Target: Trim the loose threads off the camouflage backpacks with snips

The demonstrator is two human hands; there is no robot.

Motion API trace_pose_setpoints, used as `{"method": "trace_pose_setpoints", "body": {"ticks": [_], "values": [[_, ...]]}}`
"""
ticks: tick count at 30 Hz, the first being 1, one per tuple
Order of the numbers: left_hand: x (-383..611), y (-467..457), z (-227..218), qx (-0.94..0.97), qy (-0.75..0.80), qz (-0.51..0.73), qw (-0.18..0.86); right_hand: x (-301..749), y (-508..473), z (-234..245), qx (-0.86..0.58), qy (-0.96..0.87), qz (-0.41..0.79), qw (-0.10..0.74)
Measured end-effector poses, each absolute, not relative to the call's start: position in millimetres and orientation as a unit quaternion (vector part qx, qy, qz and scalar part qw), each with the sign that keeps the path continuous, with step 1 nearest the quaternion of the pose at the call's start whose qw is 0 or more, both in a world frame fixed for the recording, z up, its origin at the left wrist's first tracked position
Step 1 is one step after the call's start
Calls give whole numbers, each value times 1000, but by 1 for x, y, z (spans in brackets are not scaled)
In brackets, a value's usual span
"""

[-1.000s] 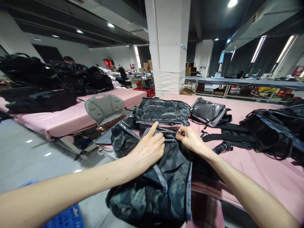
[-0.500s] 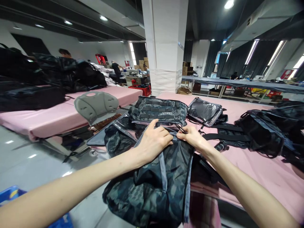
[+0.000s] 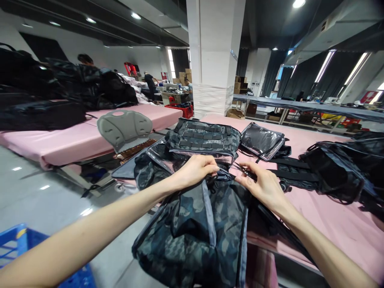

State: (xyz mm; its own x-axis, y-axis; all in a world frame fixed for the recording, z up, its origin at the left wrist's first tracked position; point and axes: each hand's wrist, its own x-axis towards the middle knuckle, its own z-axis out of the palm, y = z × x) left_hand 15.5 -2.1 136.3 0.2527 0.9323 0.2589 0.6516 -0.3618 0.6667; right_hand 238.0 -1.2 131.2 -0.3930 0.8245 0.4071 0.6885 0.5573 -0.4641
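A dark camouflage backpack (image 3: pixel 198 224) lies on the pink table (image 3: pixel 330 224) and hangs over its near edge. My left hand (image 3: pixel 196 170) is closed on the fabric at the bag's upper edge. My right hand (image 3: pixel 261 186) is just to the right, fingers curled and pinching a small dark piece at the bag's opening, likely a zipper pull. Right behind the hands lies a camouflage panel with webbing strips (image 3: pixel 205 138).
A shiny black pouch (image 3: pixel 262 140) and black straps (image 3: pixel 294 174) lie behind my right hand. More black bags (image 3: pixel 339 170) sit at the right. A grey chair back (image 3: pixel 124 128) stands left, beside another pink table (image 3: pixel 75 136) piled with bags. A blue crate (image 3: pixel 18 248) is lower left.
My left forefinger, pointing a second ago, has curled in and the hand now grips the fabric. My right hand has moved right, away from the left, along the bag's opening.
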Motion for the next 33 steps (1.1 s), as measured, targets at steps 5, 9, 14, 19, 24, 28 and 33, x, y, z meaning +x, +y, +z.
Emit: {"method": "trace_pose_setpoints", "body": {"ticks": [5,9,14,19,24,28,33], "values": [[16,-3,137,791,516,281,170,226,-9,125,-428,-850,64,302],[17,-26,140,868,469,149,-67,204,7,118,-477,-842,72,242],[17,-55,130,817,440,47,-370,190,17,121,-503,-825,60,250],[23,-50,125,768,524,-40,-366,184,17,126,-482,-838,25,254],[11,-41,142,831,528,-36,-171,183,20,127,-477,-844,18,244],[-5,-37,147,866,498,42,28,187,22,125,-485,-843,30,231],[-14,-31,141,848,472,105,219,189,22,124,-490,-842,59,219]]}}
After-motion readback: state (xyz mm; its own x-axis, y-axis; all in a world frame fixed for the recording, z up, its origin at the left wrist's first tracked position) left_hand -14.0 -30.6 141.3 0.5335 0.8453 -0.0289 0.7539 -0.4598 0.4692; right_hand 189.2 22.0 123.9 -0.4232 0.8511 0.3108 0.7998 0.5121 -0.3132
